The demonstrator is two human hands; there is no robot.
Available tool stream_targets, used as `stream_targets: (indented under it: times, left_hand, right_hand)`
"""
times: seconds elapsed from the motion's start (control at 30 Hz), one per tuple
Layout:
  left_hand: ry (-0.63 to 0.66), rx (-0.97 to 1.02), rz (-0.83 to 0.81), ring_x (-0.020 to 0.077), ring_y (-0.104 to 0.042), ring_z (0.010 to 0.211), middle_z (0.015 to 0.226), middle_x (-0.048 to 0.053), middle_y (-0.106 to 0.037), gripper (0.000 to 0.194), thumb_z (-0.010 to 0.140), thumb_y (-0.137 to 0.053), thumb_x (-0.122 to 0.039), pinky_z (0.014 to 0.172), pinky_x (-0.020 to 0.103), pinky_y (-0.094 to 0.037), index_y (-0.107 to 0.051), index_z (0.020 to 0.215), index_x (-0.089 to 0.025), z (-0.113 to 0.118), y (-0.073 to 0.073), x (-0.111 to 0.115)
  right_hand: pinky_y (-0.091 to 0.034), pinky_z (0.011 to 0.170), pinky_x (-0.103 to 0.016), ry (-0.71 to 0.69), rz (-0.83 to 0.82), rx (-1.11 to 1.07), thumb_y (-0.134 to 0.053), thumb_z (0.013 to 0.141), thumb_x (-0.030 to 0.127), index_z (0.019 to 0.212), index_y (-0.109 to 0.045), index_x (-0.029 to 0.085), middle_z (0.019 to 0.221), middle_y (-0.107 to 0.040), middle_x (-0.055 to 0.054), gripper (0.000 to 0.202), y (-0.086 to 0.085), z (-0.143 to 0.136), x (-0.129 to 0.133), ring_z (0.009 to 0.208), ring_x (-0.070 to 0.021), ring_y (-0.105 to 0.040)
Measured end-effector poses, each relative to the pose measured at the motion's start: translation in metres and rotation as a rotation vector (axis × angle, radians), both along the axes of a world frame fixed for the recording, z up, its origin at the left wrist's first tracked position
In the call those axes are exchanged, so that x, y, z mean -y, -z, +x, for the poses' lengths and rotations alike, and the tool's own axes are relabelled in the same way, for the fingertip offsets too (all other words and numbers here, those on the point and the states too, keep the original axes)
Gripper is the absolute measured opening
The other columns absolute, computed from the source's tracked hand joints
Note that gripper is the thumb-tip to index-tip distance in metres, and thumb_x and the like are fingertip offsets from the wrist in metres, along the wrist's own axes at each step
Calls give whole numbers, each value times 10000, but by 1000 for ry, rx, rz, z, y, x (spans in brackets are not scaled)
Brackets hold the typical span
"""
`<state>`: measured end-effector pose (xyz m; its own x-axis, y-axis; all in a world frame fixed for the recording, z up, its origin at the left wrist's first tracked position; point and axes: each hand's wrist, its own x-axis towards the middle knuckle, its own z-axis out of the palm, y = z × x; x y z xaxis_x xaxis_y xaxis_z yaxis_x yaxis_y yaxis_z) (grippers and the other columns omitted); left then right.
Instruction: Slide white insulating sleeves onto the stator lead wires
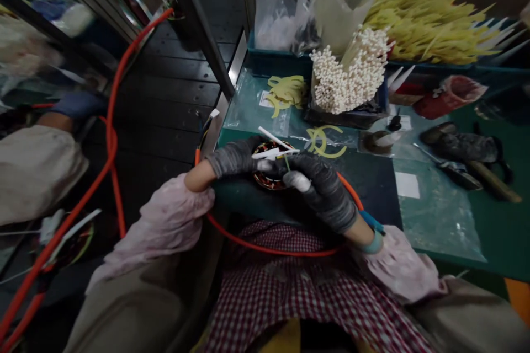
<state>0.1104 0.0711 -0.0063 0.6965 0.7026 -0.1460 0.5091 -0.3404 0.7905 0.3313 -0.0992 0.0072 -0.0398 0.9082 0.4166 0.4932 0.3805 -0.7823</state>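
A round, copper-wound motor stator (268,181) is held upright between my hands at the table's front edge. My left hand (237,158), in a grey glove with a white thumb tip, is closed on its left side. White insulating sleeves (274,137) stick out across the stator's top. My right hand (327,187), gloved alike, is closed at the right side, thumb and finger together by a thin green wire (287,163) and a yellow one. The fingertips partly hide what they pinch. An orange cable (273,250) loops below both hands, across my lap.
Yellow curved strips (325,140) lie just behind the stator. Beyond stands a box of thin white tubes (345,80), with a yellow strip heap (426,16) further back. Tools and a grey glove (472,146) lie right. At left are a co-worker's gloved hand (78,105) and a hanging orange cable (111,121).
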Motion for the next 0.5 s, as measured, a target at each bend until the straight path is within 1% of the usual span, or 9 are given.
stream_targets:
  times: [0.07, 0.1, 0.17, 0.2, 0.27, 0.33, 0.37, 0.43, 0.5]
  left_hand:
    - [48, -17, -80, 470, -806, 1163, 1180, 154, -872, 797, 621, -1004, -747, 1146, 678, -610, -851, 1184, -204, 11, 1, -9]
    - [61, -16, -115, 480, -781, 1235, 1209, 162, -865, 801, 627, -992, -757, 1206, 694, -565, -847, 1184, -200, 15, 2, -10]
    - [16, 53, -160, 475, -746, 1322, 1262, 174, -850, 815, 687, -928, -808, 1265, 688, -519, -833, 1204, -185, 19, 6, -3]
    - [-22, 112, -195, 466, -738, 1344, 1300, 177, -839, 825, 724, -895, -825, 1272, 672, -521, -820, 1229, -176, 19, 8, 4]
    - [-121, 268, -286, 455, -737, 1353, 1369, 178, -817, 853, 755, -885, -831, 1256, 641, -549, -791, 1276, -162, 17, 13, 22]
    - [-221, 419, -359, 449, -743, 1338, 1400, 173, -806, 874, 727, -948, -794, 1222, 615, -583, -769, 1299, -158, 13, 15, 44]
    - [-251, 456, -369, 441, -751, 1320, 1400, 169, -805, 868, 727, -969, -772, 1191, 602, -606, -758, 1308, -163, 10, 16, 54]
    - [-293, 469, -315, 411, -774, 1252, 1356, 156, -811, 821, 755, -984, -733, 1111, 576, -649, -735, 1310, -181, 3, 17, 72]
    - [-290, 459, -184, 376, -785, 1192, 1303, 136, -807, 767, 792, -979, -711, 1052, 553, -673, -705, 1300, -205, -3, 20, 86]
  right_hand:
    - [-667, 1062, -460, 35, 3, 294, -606, 1182, 503, 1393, -815, 251, 1335, -849, -124, 389, -2, -9, -3, 1180, -298, -798]
    - [-659, 1060, -468, 60, -10, 430, -643, 1168, 486, 1407, -819, 258, 1340, -845, -129, 374, 0, -14, -4, 1188, -307, -787]
    - [-647, 1031, -475, 92, -60, 625, -701, 1144, 425, 1377, -844, 267, 1270, -856, -131, 316, 5, -26, -7, 1154, -316, -774]
    - [-639, 1017, -474, 93, -86, 674, -709, 1140, 393, 1341, -862, 265, 1218, -862, -131, 283, 8, -31, -7, 1131, -316, -769]
    - [-621, 1017, -469, 78, -112, 704, -706, 1140, 357, 1283, -886, 267, 1158, -865, -129, 246, 13, -38, -5, 1120, -315, -761]
    - [-604, 1036, -463, 62, -109, 689, -702, 1143, 356, 1291, -887, 287, 1184, -868, -118, 247, 17, -40, 3, 1144, -310, -754]
    - [-600, 1036, -465, 54, -93, 657, -710, 1139, 366, 1295, -887, 297, 1192, -871, -111, 246, 18, -40, 9, 1142, -309, -753]
    - [-598, 1024, -488, 45, -58, 579, -725, 1127, 378, 1310, -882, 310, 1221, -874, -103, 251, 23, -39, 22, 1134, -318, -750]
    - [-601, 1001, -520, 59, -38, 509, -739, 1111, 377, 1306, -882, 323, 1243, -876, -104, 248, 28, -38, 34, 1130, -337, -748]
